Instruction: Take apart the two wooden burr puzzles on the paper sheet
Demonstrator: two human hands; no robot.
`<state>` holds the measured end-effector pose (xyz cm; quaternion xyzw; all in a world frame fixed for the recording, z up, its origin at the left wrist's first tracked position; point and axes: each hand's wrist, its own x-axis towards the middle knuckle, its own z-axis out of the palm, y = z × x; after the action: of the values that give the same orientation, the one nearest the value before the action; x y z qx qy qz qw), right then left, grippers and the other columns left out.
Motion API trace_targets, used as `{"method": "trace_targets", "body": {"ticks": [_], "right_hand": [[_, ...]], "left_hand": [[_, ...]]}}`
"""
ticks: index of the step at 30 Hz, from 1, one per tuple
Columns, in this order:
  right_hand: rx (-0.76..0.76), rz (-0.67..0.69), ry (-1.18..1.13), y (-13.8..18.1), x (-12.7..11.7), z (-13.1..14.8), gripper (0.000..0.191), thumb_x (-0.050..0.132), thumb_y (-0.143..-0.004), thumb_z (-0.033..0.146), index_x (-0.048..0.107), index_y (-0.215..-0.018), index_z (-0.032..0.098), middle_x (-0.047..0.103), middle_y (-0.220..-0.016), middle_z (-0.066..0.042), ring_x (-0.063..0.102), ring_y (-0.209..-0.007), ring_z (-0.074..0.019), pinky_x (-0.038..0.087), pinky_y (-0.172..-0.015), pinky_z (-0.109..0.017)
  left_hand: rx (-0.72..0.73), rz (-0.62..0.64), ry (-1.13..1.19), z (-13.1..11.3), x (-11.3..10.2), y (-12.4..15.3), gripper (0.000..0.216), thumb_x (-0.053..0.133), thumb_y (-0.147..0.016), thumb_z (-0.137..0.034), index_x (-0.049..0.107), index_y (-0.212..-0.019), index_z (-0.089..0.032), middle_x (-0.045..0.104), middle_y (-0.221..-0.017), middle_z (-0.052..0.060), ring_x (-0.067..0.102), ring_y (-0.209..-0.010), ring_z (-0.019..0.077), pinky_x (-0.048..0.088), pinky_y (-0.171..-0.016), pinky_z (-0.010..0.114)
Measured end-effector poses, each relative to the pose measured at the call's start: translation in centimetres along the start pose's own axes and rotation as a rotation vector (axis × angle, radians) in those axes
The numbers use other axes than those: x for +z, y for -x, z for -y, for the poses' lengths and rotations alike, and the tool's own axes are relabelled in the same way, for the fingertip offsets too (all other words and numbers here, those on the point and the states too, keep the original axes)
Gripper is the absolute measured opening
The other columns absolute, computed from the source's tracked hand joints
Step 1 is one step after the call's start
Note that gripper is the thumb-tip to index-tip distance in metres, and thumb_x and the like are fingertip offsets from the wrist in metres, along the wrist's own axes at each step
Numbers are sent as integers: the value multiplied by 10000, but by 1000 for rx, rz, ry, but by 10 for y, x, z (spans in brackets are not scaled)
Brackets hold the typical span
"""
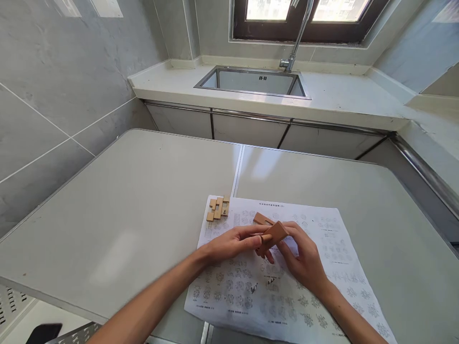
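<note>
My left hand (234,244) is closed, thumb and fingers pinching notched wooden puzzle pieces (275,234) above the printed sheet. From the other side, my right hand (301,255) grips the same pieces with its fingertips. One reddish-brown bar (261,219) of the group points toward the far left, and the pieces meet at angles between both hands. My fingers cover part of how they join. Beyond my left hand, a small cluster of notched wooden pieces (218,209) lies on the sheet's far left corner, one marked with a dark figure.
The large paper sheet (322,229), printed with rows of puzzle diagrams, lies on a pale table (118,200) with a seam down its middle. Past the table stands a counter (344,93) with a sink (251,94) and a tap (297,38). A tiled wall (71,86) borders the left.
</note>
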<state>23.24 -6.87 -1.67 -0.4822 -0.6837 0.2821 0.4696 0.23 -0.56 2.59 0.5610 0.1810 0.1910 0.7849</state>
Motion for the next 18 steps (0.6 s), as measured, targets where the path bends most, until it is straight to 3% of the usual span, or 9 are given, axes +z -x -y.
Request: {"method": "trace_targets", "body": {"ticks": [5,12,18], "right_hand": [[104,7,-100,-1,-2,0,143,604,-1066,370,710,-1086,276,700,-1038,-87,679,-959,-281,551,-833,-419],[193,45,-272,-3,-4,1,217,624,-1052,463,695,-1015,261,688,-973,-72,674,-894,-264,543,-805,-397],[199,30,-272,-5,-5,6,220,637,-1043,458,691,-963,260,686,-939,-67,663,-870,-253,557,-787,-380]], "left_hand": [[-23,15,33,-4,0,0,647,586,-1004,-680,642,-1470,-235,735,-1295,170,777,-1005,292,512,-1081,513],[17,-60,24,0,1,-1,552,570,-1033,-633,737,-1267,-162,735,-961,117,713,-956,247,529,-971,408],[31,-93,6,-3,3,-1,623,566,-995,-715,751,-1227,-166,683,-865,74,661,-889,224,521,-910,378]]}}
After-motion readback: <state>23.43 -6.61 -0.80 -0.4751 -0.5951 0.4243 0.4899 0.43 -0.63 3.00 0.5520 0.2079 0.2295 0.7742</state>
